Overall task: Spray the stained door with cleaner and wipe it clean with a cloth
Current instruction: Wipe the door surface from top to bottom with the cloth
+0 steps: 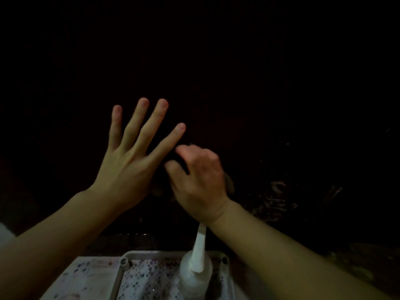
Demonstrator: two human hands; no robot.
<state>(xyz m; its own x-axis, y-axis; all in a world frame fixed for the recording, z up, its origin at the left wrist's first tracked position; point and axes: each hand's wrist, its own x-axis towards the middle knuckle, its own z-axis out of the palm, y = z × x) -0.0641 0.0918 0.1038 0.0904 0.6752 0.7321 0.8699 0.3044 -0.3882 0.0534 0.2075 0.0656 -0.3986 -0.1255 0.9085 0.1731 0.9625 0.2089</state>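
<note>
The scene is very dark; the door [216, 72] fills the upper view as a near-black surface, with pale streaks and smears showing low on its right side; the left hand [127, 169] is spread flat against it, fingers straight and apart, its grip released and holding nothing; the right hand [199, 180] is blurred, fingers curled around what looks like a dark cloth [229, 182] pressed to the door just beside the left hand, though the cloth is barely visible and I cannot be sure how much of it is bunched in that grip; the white spray bottle [195, 273] stands upright below the right wrist, in a pale tray [118, 278] with speckled marks, untouched; the step in hand seems to be wiping; to do it well, keep the left palm steadying the door so pressure from the cloth does not swing it; work the cloth in overlapping strokes toward the streaked patch at lower right; refold to a clean face when it soils; keep the wrist clear of the bottle's nozzle, which sits close beneath it and could be knocked over.
</note>
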